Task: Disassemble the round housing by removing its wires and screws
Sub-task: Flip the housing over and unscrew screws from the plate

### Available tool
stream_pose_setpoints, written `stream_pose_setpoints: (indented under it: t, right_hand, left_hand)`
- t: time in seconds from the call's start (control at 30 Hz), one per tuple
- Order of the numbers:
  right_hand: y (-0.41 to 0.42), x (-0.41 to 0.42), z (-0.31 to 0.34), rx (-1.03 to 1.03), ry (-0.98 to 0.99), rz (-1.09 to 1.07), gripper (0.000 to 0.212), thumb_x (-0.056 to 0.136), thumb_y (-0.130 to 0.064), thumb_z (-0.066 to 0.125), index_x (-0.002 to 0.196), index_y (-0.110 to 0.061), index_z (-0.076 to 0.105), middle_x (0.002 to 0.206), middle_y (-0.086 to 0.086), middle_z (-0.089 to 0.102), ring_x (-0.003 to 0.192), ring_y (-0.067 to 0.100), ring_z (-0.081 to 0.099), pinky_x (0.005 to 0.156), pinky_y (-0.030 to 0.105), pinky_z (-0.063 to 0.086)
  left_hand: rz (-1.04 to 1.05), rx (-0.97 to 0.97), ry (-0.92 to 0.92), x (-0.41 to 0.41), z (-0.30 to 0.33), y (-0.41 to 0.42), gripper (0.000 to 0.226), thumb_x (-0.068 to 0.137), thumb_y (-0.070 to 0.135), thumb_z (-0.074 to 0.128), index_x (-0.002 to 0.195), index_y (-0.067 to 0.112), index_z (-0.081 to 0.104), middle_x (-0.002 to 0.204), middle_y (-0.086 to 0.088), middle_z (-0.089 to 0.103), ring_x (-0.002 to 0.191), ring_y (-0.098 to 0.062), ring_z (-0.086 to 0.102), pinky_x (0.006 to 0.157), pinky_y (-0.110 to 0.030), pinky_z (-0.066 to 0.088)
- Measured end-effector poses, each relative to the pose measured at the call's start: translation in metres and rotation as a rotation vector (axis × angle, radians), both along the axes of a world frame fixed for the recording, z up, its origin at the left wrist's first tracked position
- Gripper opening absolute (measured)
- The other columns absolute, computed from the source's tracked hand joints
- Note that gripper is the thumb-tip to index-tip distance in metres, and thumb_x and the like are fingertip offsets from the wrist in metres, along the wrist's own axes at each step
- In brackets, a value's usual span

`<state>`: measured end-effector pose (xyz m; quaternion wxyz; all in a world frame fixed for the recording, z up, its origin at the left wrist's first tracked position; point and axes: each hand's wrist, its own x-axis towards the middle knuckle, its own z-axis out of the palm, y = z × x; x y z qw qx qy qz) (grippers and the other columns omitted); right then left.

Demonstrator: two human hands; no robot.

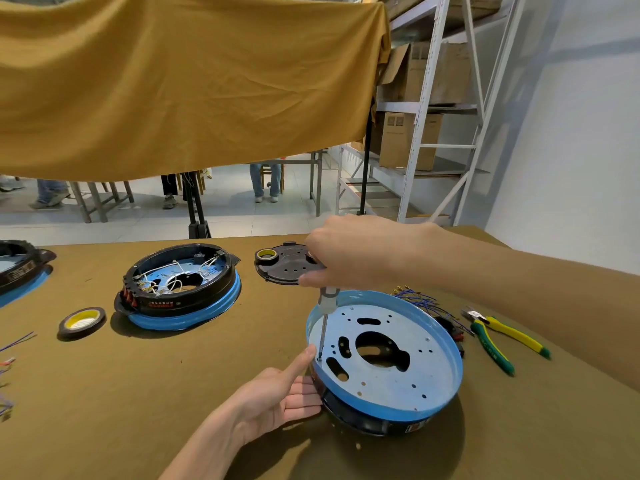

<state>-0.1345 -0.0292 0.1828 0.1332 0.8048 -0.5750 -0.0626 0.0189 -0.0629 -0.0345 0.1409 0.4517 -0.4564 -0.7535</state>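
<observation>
A round housing (398, 389) with a blue rim and a perforated metal plate lies tilted on the table in front of me. My right hand (349, 252) grips the clear handle of a screwdriver (325, 323), held nearly upright. Its tip sits on a screw at the plate's left edge. My left hand (277, 396) steadies the housing's left side, with its thumb up against the rim and its fingers against the black wall below. A bundle of blue wires (420, 301) lies on the table behind the housing.
A second housing (180, 289) with white wires inside sits at the left, and part of a third (20, 271) at the far left. There are two tape rolls (82, 322) (266, 255), a black cover plate (291, 268), and green-yellow pliers (495, 337) at the right. A mustard cloth (173, 81) hangs behind.
</observation>
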Motion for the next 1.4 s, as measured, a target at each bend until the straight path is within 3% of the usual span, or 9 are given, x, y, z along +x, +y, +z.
stream_pose_setpoints:
  t: [0.13, 0.3, 0.5, 0.67, 0.77, 0.87, 1.03, 1.23, 1.4]
  right_hand:
    - [0.001, -0.003, 0.011, 0.227, -0.208, 0.07, 0.028, 0.085, -0.029, 0.077, 0.109, -0.023, 0.064, 0.09, -0.009, 0.061, 0.086, 0.016, 0.062, 0.071, 0.035, 0.056]
    - [0.0, -0.001, -0.004, 0.057, -0.085, -0.014, 0.045, 0.092, -0.058, 0.062, 0.111, -0.018, 0.056, 0.079, -0.003, 0.056, 0.07, 0.017, 0.058, 0.054, 0.033, 0.046]
    - [0.002, -0.008, 0.002, 0.294, -0.277, 0.035, 0.034, 0.086, -0.026, 0.077, 0.115, -0.021, 0.06, 0.089, -0.01, 0.067, 0.084, 0.008, 0.061, 0.065, 0.029, 0.052]
    - [0.002, -0.005, -0.008, 0.056, -0.055, -0.033, 0.037, 0.098, -0.053, 0.056, 0.1, -0.016, 0.058, 0.078, 0.0, 0.055, 0.066, 0.019, 0.055, 0.05, 0.031, 0.041]
    - [0.003, -0.007, -0.004, 0.18, -0.167, 0.029, 0.022, 0.091, -0.032, 0.071, 0.107, -0.019, 0.062, 0.085, -0.004, 0.06, 0.082, 0.022, 0.062, 0.062, 0.034, 0.051]
    - [0.004, -0.008, 0.005, 0.284, -0.245, 0.107, 0.035, 0.082, -0.012, 0.076, 0.114, -0.021, 0.063, 0.095, -0.005, 0.062, 0.086, 0.017, 0.06, 0.069, 0.032, 0.052]
    - [0.005, -0.003, -0.007, 0.085, 0.022, -0.019, 0.045, 0.094, -0.057, 0.059, 0.108, -0.015, 0.054, 0.081, 0.0, 0.055, 0.071, 0.02, 0.056, 0.055, 0.033, 0.042]
    - [0.007, -0.004, 0.001, 0.273, -0.215, 0.125, 0.036, 0.083, -0.016, 0.079, 0.115, -0.02, 0.064, 0.096, -0.005, 0.064, 0.087, 0.016, 0.061, 0.072, 0.033, 0.055]
    - [0.006, 0.0, -0.01, 0.04, 0.021, 0.017, 0.042, 0.093, -0.056, 0.062, 0.106, -0.017, 0.059, 0.081, -0.001, 0.056, 0.07, 0.019, 0.057, 0.055, 0.032, 0.046]
  left_hand:
    - [0.005, 0.009, 0.014, 0.001, -0.002, -0.001, 0.105, 0.05, 0.065, 0.085, 0.125, -0.004, 0.059, 0.111, -0.021, 0.078, 0.102, -0.031, 0.077, 0.088, -0.039, 0.064]
    - [-0.009, 0.034, 0.039, 0.004, -0.002, -0.002, 0.102, 0.053, 0.063, 0.085, 0.126, -0.004, 0.06, 0.113, -0.021, 0.077, 0.105, -0.031, 0.077, 0.085, -0.037, 0.064]
    - [-0.007, 0.065, 0.063, 0.005, 0.0, -0.002, 0.098, 0.055, 0.058, 0.087, 0.126, -0.005, 0.061, 0.115, -0.023, 0.076, 0.107, -0.033, 0.076, 0.086, -0.038, 0.064]
    - [0.0, 0.064, 0.058, 0.005, 0.0, -0.001, 0.093, 0.058, 0.056, 0.085, 0.125, -0.005, 0.062, 0.114, -0.023, 0.076, 0.107, -0.033, 0.076, 0.091, -0.039, 0.063]
    - [0.011, 0.075, 0.061, 0.005, 0.0, -0.001, 0.09, 0.062, 0.054, 0.084, 0.125, -0.006, 0.062, 0.114, -0.023, 0.076, 0.106, -0.033, 0.076, 0.089, -0.039, 0.064]
    - [0.016, 0.084, 0.062, 0.005, 0.002, 0.0, 0.089, 0.063, 0.053, 0.084, 0.127, -0.006, 0.061, 0.115, -0.023, 0.076, 0.107, -0.034, 0.076, 0.092, -0.041, 0.063]
    - [0.025, 0.084, 0.07, 0.005, 0.003, 0.002, 0.084, 0.068, 0.051, 0.082, 0.126, -0.006, 0.062, 0.115, -0.024, 0.076, 0.107, -0.034, 0.076, 0.095, -0.041, 0.062]
    - [0.035, 0.086, 0.055, 0.004, 0.004, 0.002, 0.084, 0.067, 0.052, 0.081, 0.126, -0.006, 0.062, 0.113, -0.024, 0.077, 0.105, -0.034, 0.076, 0.099, -0.043, 0.058]
    - [0.048, 0.078, 0.064, 0.004, 0.002, 0.002, 0.085, 0.066, 0.052, 0.082, 0.125, -0.005, 0.061, 0.112, -0.023, 0.077, 0.105, -0.033, 0.077, 0.095, -0.042, 0.061]
